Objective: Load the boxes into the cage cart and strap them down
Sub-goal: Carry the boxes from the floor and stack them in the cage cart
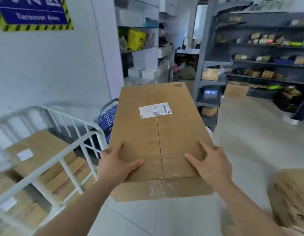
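I hold a large brown cardboard box (158, 133) with a white shipping label in front of me, off the floor. My left hand (115, 165) grips its near left corner, thumb on top. My right hand (211, 163) grips the near right corner, fingers spread on the lid. The white metal cage cart (62, 160) stands at the lower left, just left of the held box. Inside it lie several brown boxes (37, 150) with white labels.
Another brown box (291, 200) sits at the lower right. A blue perforated basket (107, 116) stands behind the cart. Grey shelving (267, 65) with goods lines the right side and white shelves (141, 48) the back. Bare floor stretches ahead on the right.
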A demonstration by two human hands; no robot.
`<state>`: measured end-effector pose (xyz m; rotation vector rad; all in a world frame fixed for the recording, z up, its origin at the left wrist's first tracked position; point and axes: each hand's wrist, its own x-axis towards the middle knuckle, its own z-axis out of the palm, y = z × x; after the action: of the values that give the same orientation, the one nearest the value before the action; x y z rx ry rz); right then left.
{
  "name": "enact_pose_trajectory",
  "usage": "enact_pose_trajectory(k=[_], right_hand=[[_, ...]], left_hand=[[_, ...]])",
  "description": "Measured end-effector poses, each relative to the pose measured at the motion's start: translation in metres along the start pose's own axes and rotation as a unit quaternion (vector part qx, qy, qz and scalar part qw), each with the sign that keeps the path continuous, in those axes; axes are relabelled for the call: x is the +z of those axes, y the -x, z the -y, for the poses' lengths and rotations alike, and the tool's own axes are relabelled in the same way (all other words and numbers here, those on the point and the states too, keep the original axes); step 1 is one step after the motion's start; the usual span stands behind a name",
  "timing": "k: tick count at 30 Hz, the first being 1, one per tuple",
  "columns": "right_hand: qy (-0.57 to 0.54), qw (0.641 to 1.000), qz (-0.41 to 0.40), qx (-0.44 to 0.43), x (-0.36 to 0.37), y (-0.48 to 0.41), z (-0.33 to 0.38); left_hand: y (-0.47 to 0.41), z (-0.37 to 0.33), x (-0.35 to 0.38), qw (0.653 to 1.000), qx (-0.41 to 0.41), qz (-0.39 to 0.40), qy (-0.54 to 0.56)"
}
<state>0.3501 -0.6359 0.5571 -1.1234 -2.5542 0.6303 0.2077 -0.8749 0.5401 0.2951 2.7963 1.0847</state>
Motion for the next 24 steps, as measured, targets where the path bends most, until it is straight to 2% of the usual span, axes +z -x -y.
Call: enact_pose_trajectory(k=[5,10,19,24], right_hand=[[-0.016,0.993,0.053,-0.103,0.061,-0.004,0.130],[-0.031,0.971,0.103,-0.214,0.114,0.005,0.257],[-0.051,0.907,0.190,-0.372,0.228,0.026,0.457],[-0.066,0.865,0.242,-0.435,0.291,0.034,0.558]], left_hand=[[-0.021,0.081,-0.098,0.994,-0.080,-0.080,-0.005],[-0.023,0.153,-0.183,0.973,-0.153,-0.171,0.028],[-0.046,0.269,-0.300,0.912,-0.286,-0.295,-0.010],[-0.069,0.327,-0.350,0.871,-0.359,-0.334,-0.016]])
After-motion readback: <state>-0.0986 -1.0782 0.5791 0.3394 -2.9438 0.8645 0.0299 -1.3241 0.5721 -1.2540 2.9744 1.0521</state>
